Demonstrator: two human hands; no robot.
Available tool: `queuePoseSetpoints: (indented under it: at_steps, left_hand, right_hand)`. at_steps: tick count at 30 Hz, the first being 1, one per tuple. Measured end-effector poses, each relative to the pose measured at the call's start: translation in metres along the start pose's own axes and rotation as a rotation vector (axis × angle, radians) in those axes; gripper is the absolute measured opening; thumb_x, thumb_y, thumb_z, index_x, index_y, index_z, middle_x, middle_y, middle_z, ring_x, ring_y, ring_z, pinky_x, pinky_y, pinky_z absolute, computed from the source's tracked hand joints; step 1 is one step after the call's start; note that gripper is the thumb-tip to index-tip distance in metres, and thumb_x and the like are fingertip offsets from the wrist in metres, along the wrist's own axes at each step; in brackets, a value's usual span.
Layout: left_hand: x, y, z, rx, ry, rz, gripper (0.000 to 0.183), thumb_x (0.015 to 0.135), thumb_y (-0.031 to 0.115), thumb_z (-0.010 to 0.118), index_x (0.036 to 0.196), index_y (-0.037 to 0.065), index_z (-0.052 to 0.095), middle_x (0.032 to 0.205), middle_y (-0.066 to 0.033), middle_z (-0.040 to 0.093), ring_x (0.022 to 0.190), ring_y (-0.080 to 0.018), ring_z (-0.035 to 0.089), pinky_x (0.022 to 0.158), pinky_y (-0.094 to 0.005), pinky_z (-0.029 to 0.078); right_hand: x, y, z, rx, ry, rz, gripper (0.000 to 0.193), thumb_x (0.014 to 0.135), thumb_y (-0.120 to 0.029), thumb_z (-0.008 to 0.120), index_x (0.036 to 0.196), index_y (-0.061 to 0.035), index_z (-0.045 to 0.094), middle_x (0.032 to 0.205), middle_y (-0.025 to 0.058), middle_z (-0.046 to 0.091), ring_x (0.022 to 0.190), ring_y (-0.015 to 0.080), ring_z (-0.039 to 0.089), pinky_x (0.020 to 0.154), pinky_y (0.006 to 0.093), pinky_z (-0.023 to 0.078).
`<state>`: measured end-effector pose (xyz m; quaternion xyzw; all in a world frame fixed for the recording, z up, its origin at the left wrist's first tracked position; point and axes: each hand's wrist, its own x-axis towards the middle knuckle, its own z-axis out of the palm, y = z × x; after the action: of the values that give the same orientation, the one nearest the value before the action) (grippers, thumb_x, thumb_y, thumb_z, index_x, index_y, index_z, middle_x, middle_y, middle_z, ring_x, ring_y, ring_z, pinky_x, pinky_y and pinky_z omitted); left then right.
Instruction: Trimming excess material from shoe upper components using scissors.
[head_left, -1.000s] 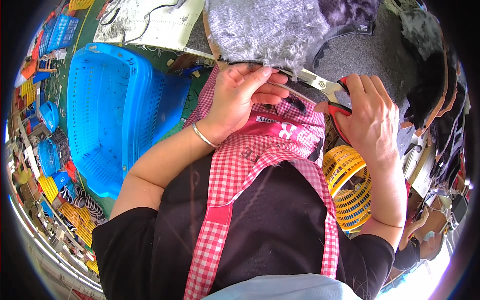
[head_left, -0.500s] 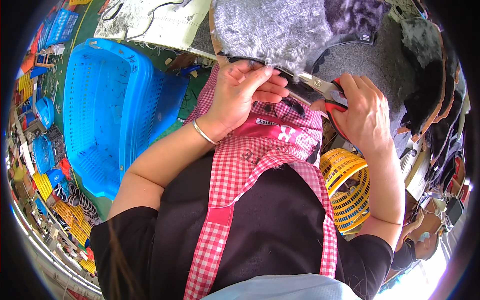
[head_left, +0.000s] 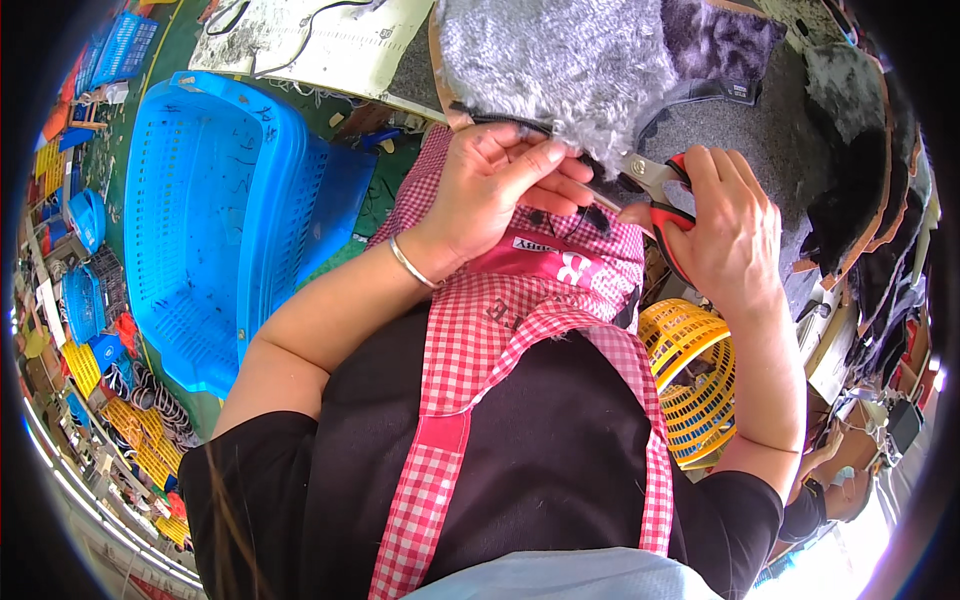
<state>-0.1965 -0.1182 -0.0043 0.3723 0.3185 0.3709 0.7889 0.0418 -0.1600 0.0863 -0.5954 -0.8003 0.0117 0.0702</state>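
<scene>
My left hand pinched the grey fur by its lower edge, up at my chest; my right hand gripped the scissors. Trimming step, I judged; next needed blades lined along that edge.

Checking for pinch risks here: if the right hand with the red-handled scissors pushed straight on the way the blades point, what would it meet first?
Most likely the left hand: the scissors in the right hand point toward its fingertips, which pinch the grey furry fabric. Depth is unclear, so the fabric edge could come first.
</scene>
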Motion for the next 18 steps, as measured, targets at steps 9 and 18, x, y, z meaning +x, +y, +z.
queuePoseSetpoints:
  at_steps: [9,18]
  left_hand:
    - [-0.002,-0.004,-0.005,-0.001,-0.004,-0.021,0.024,0.108,0.014,0.059,0.116,-0.007,0.070,0.104,-0.0211,0.077,0.086,-0.0277,0.079,0.074,-0.0342,0.066]
    - [-0.010,0.034,-0.004,0.248,-0.166,-0.222,0.022,0.105,0.015,0.066,0.111,-0.005,0.072,0.099,-0.0160,0.077,0.079,-0.0190,0.077,0.064,-0.0291,0.062]
  right_hand:
    - [0.001,0.007,0.007,0.029,-0.024,-0.063,0.055,0.075,-0.049,0.087,0.093,-0.0040,0.062,0.082,0.0107,0.065,0.081,0.0322,0.068,0.068,0.0423,0.056]
    - [0.004,0.003,0.021,0.099,-0.076,-0.060,0.054,0.073,-0.039,0.090,0.100,-0.0017,0.061,0.088,0.0134,0.066,0.085,0.0368,0.067,0.074,0.0454,0.056]
